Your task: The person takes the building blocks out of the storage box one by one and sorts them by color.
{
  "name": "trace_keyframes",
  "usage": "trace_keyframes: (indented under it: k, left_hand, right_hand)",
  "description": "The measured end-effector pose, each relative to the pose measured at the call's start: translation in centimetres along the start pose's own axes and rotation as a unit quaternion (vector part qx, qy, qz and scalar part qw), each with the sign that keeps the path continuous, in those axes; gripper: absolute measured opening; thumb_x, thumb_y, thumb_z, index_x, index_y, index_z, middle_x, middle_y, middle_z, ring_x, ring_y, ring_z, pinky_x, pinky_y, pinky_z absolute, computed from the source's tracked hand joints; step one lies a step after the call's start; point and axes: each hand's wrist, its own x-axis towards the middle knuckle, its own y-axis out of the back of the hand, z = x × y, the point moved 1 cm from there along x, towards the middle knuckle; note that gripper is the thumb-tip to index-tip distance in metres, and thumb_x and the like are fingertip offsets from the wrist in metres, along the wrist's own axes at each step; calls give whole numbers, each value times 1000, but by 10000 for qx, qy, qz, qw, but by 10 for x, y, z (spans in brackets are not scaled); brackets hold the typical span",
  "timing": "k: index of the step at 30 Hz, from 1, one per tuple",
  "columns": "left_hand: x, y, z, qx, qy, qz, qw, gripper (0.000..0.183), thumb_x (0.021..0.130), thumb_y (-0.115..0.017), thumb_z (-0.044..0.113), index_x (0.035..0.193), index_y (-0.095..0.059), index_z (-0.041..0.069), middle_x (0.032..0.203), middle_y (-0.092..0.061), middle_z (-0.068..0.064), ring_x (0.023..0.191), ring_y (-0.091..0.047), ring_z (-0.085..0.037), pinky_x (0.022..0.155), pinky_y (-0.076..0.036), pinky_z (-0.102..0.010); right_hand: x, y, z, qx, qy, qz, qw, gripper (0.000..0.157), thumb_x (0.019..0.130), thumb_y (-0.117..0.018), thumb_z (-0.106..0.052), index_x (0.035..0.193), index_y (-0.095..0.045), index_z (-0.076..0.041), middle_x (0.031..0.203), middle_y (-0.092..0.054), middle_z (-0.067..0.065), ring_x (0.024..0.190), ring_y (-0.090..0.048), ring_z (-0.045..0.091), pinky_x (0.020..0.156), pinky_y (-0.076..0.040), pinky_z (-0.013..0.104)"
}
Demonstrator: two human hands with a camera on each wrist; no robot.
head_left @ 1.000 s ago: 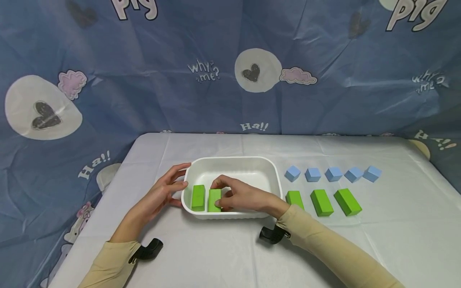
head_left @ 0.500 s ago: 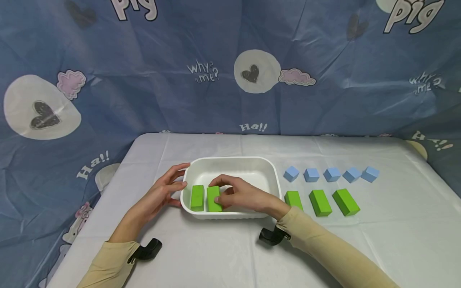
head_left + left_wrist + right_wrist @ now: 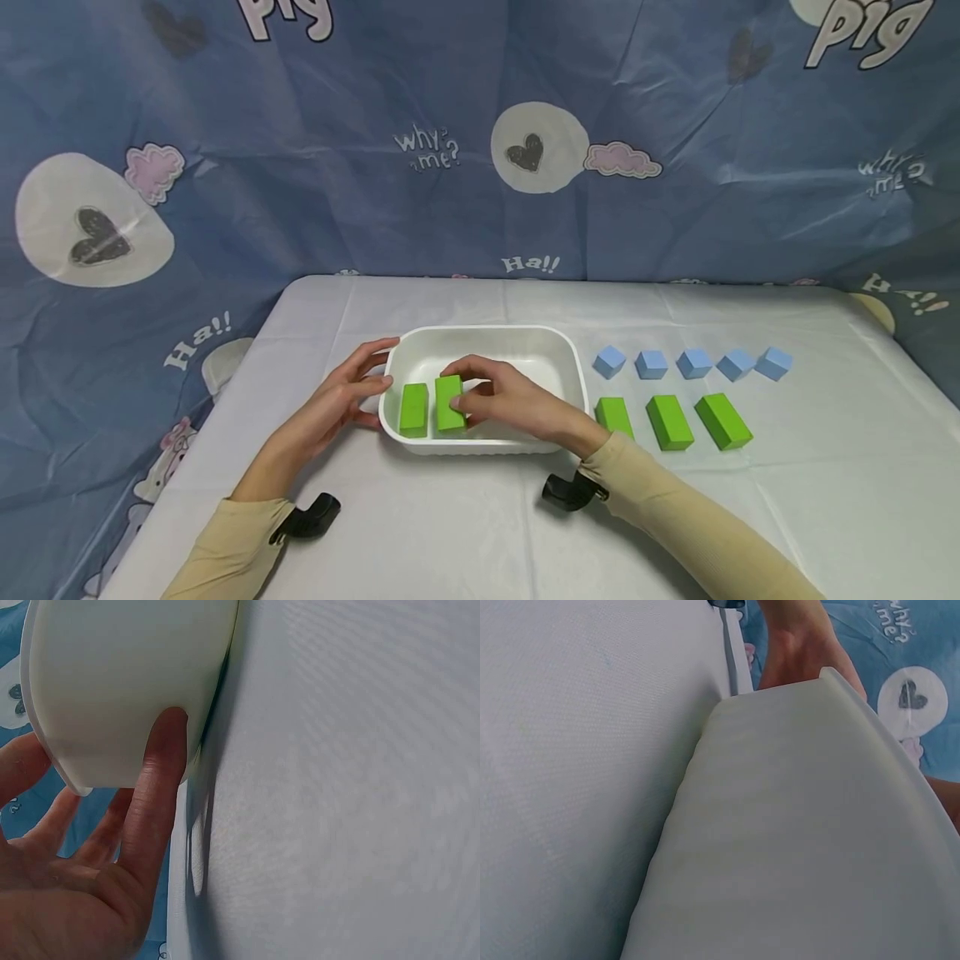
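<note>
A white rectangular tray [image 3: 487,448] stands on the cloth-covered table. My left hand [image 3: 341,393] rests against its left end; in the left wrist view the spread fingers [image 3: 155,791] touch the tray's outer wall [image 3: 105,682]. Inside the tray, my right hand [image 3: 517,406] pinches a green rectangular block [image 3: 449,403] between thumb and fingers. Just left of it lies another green block [image 3: 413,410], with a narrow gap between the two. Seen from the right wrist, the tray's long side [image 3: 795,825] hides nearly all of the right hand and the held block.
Right of the tray, a row of several small blue cubes [image 3: 652,364] lies at the back. In front of them are 3 green blocks [image 3: 670,422], the nearest one [image 3: 614,415] partly behind the right wrist. A blue printed cloth [image 3: 420,225] hangs behind the table.
My right hand has tilted the held green block and raised it slightly, away from the tray's front wall. The left hand has stayed at the tray's end.
</note>
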Motion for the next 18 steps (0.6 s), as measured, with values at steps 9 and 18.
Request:
trace_keyframes:
  k: [9,18]
  left_hand:
    - [0,0,0,-4,-19,-6,10000,57,100,-57,20,151,-34,26,148,-36,-10,115,-55,-29,72,-57,-46]
    - [-1,0,1,0,-56,-6,10000,57,100,-58,21,151,-34,26,149,-35,-9,116,-55,-29,73,-57,-47]
  right_hand:
    - [-1,5,-1,186,305,293,9989,39,95,-62,-8,133,-55,-6,127,-55,13,88,-67,28,82,-56,43]
    - [-4,6,-4,434,570,512,9961,40,95,-64,-6,134,-54,-5,124,-58,13,95,-66,28,83,-55,45]
